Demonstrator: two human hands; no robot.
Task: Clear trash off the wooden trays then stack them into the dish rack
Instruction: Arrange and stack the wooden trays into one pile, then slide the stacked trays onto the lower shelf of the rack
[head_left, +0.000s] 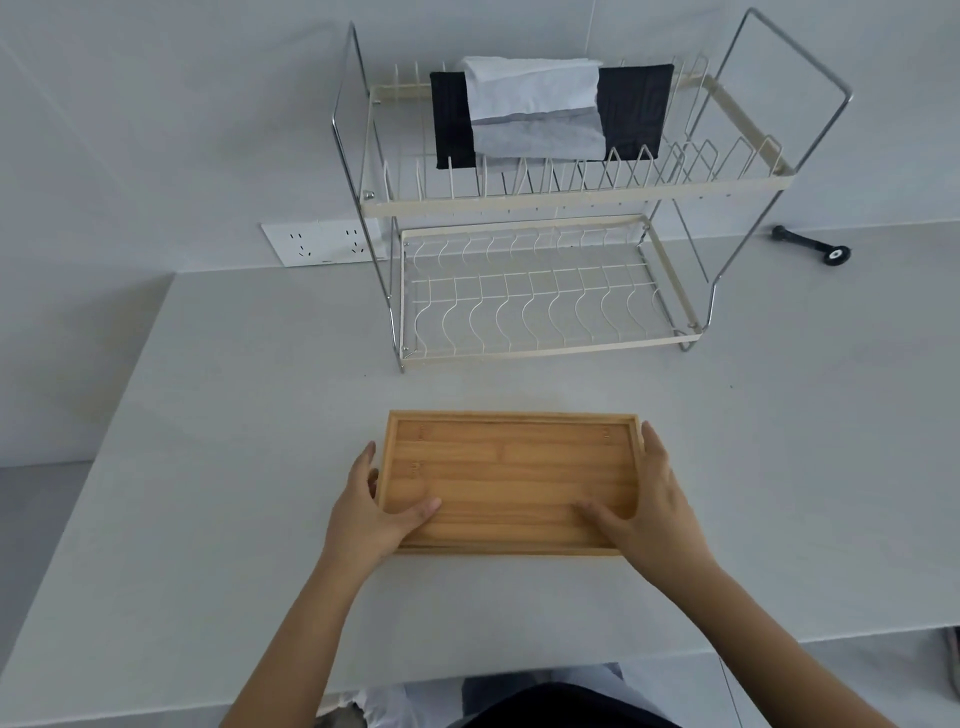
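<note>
Head view, left hand (371, 512) and right hand (647, 512) holding both ends of wooden tray (511, 480), on white surface (249, 395), dish rack (545, 291) behind

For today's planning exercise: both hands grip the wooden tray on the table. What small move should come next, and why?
Probably lift the wooden tray toward the dish rack: the left hand and right hand already clasp its short ends, and no trash shows on it.

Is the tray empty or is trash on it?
Empty: the tray shows bare wood, only the thumbs of the left hand and right hand inside.
</note>
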